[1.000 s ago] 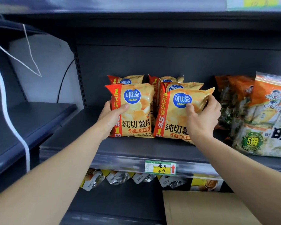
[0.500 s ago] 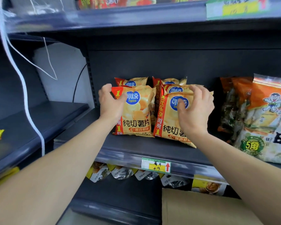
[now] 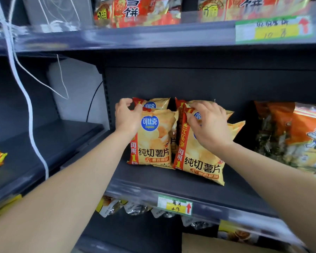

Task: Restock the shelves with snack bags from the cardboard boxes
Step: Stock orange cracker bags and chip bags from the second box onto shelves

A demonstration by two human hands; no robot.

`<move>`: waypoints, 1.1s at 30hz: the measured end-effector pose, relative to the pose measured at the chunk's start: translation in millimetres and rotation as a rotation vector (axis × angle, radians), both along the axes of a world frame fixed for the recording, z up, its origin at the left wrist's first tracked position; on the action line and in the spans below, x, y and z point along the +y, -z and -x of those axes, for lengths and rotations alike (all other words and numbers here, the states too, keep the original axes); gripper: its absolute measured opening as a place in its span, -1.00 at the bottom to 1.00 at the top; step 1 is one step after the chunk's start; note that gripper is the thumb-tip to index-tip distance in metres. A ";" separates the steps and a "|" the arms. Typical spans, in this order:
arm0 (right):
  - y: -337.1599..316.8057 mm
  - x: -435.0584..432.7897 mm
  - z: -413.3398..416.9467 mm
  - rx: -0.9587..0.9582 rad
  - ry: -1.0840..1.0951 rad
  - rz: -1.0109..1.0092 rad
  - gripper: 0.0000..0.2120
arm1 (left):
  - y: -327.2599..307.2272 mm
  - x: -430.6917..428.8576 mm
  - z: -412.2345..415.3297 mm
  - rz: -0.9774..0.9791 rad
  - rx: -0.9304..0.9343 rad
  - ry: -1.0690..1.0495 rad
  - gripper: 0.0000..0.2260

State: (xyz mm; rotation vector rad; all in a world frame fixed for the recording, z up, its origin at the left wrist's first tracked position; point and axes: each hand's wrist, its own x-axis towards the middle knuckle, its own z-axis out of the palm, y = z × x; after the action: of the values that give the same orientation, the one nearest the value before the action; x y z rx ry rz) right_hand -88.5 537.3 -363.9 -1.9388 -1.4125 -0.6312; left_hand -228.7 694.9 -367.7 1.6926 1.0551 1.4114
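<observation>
Chip bags: I counted four on the dark shelf, two front, two behind; front left bag upright, front right bag leaning beside it, touching.
Left hand: my fingers curled over the front left bag's top corner, thumb pinching it.
Right hand: fingers bent, spread across the front right bag's top, pressing there.
Price tags: two, one yellow tag below the bags.
Cardboard box: one, bottom edge, only partly seen.
</observation>
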 end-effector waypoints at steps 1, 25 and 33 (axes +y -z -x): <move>-1.0 4.1 2.4 -0.007 0.021 0.012 -0.66 | 1.6 7.6 1.6 0.016 -0.026 0.008 -0.68; -14.2 65.5 43.6 -0.004 0.213 0.469 -0.40 | -3.0 99.0 12.6 0.576 0.018 0.778 -0.68; -10.5 85.9 46.3 -0.019 0.179 0.491 -0.43 | 4.6 120.6 3.5 0.562 0.024 0.806 -0.63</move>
State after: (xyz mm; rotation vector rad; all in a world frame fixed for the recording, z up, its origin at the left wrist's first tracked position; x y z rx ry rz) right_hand -134.8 623.2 -353.4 -2.4675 -1.5197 -0.4046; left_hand -232.2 815.6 -372.3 1.4460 0.5747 0.5139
